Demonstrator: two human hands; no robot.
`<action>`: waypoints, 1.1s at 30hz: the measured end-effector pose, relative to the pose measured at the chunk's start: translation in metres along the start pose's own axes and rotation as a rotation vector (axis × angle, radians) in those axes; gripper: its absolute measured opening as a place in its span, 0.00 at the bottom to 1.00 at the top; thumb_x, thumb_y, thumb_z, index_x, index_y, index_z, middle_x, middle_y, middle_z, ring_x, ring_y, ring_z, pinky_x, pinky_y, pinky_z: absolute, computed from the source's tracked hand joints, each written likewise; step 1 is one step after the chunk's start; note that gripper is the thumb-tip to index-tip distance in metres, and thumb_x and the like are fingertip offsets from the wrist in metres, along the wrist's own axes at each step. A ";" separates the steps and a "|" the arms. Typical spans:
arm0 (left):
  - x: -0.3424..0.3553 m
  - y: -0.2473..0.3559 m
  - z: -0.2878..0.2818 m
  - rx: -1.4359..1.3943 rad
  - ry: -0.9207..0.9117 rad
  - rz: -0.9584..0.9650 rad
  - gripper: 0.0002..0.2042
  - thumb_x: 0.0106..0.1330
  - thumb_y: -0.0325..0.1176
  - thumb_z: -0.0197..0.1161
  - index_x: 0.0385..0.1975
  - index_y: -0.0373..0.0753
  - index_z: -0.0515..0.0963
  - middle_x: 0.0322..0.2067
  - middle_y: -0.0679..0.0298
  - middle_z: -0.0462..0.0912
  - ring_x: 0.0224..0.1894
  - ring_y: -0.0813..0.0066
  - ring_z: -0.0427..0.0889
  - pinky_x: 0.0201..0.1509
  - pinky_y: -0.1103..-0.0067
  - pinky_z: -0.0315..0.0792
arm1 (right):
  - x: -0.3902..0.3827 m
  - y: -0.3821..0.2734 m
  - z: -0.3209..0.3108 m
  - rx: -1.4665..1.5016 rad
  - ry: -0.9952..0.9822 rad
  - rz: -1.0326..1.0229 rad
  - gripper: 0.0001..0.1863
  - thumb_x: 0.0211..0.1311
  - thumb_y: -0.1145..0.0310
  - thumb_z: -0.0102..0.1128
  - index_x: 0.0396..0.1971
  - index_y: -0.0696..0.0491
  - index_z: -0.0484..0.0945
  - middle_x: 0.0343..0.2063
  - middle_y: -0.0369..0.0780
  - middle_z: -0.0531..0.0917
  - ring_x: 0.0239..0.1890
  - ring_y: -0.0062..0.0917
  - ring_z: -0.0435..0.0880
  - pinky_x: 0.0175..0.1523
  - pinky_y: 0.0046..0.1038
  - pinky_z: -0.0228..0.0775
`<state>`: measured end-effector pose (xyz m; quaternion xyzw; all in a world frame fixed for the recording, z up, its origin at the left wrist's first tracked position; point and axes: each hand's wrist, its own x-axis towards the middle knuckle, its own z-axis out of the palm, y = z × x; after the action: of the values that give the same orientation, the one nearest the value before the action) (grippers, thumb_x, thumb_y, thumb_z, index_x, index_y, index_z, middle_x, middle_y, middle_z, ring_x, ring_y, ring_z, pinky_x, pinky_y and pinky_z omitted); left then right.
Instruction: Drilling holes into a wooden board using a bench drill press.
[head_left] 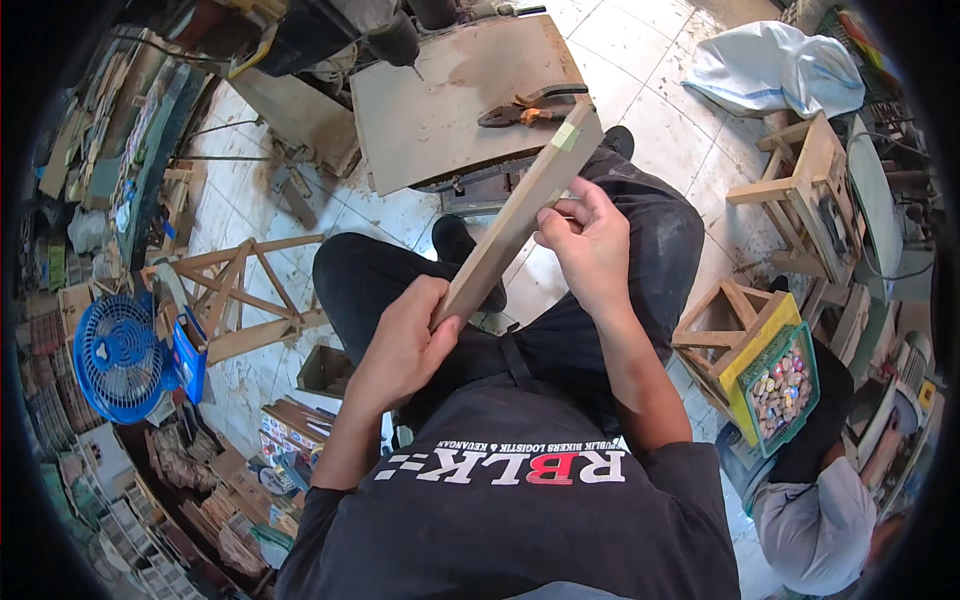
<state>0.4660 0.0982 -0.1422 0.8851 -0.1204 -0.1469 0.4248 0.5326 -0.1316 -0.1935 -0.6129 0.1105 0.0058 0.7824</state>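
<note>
A long pale wooden plank [522, 207] slants up and away to the right across my lap, with a pale green strip [567, 136] near its far end. My left hand [405, 340] is closed round its near end, thumb on top. Farther along, my right hand [588, 235] has its fingers curled in at the plank's right edge; the fingertips are partly hidden. Beyond the plank lies a dusty flat board [440, 110]. Pliers [522, 114] with orange-and-black handles rest on that board, close to the plank's far end.
A dark machine [340, 35] stands over the board's far left. Left are a wooden frame [240, 290] and blue fan [118, 358]. A green basket [780, 388] of small pieces sits at right, above another person [820, 520]. A wooden stool [800, 195] and white sack [775, 70] stand far right.
</note>
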 end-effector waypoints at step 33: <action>0.000 -0.029 0.028 -0.138 0.083 -0.080 0.11 0.66 0.28 0.59 0.45 0.33 0.70 0.29 0.51 0.80 0.28 0.59 0.82 0.34 0.71 0.74 | 0.008 0.020 0.005 -0.096 0.037 -0.014 0.09 0.65 0.78 0.61 0.43 0.66 0.80 0.31 0.40 0.87 0.31 0.17 0.85 0.40 0.20 0.79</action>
<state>0.4579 0.0954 -0.1815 0.8632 -0.0571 -0.1348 0.4831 0.5387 -0.1233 -0.2134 -0.6505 0.1203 -0.0058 0.7499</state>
